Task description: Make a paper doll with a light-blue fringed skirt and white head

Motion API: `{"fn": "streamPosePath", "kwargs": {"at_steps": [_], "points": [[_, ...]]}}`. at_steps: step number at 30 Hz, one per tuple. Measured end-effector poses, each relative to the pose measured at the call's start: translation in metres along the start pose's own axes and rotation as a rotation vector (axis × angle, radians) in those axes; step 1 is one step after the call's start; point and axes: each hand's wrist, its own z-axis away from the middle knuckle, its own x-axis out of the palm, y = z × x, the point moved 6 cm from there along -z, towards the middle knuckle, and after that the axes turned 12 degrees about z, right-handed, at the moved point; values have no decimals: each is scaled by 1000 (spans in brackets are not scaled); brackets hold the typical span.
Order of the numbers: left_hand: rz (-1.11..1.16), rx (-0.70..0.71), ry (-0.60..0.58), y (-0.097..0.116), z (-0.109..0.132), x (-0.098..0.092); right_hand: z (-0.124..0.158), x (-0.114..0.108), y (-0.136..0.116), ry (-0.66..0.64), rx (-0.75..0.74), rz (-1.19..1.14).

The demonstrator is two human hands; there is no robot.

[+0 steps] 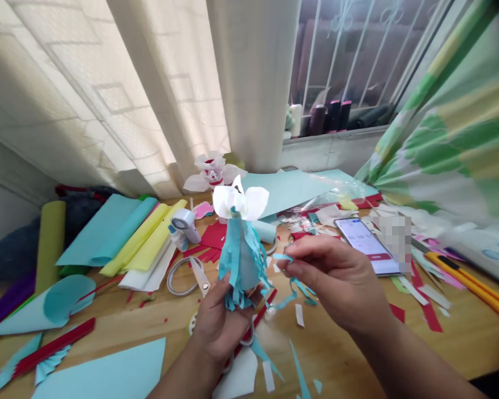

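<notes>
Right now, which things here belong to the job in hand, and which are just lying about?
In use:
left hand holding paper figure
right hand pinching blue paper strip

Lying about:
phone
scissors
tape roll
craft knife
yellow paper

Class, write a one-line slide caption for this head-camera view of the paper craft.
Left hand holds a white-topped paper cone fringed in teal; right hand pinches a teal paper strip.
</notes>
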Motion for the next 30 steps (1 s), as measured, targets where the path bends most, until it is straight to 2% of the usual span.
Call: {"fn": "streamPosePath", "kwargs": {"at_steps": [3, 6, 9, 14, 17, 23, 30], "points": [[8, -7, -32, -1, 1, 4, -7, 8, -18, -54, -155, 155], [14, -13, -48, -2, 1, 7, -12, 15, -28, -37, -226, 238], [29, 3, -46, -1, 2, 6, -17, 21, -30, 18, -187, 210], [36, -7, -73, -2, 3, 6, -24, 29, -19, 137, 21, 34], [29, 23, -91, 0, 3, 8, -25, 33, -16, 151, 78, 8], [7, 66, -68, 3, 3, 6, -22, 37, -16, 144, 127, 56], [8, 98, -21, 3, 5, 5, -18, 35, -20, 271, 33, 71]]}}
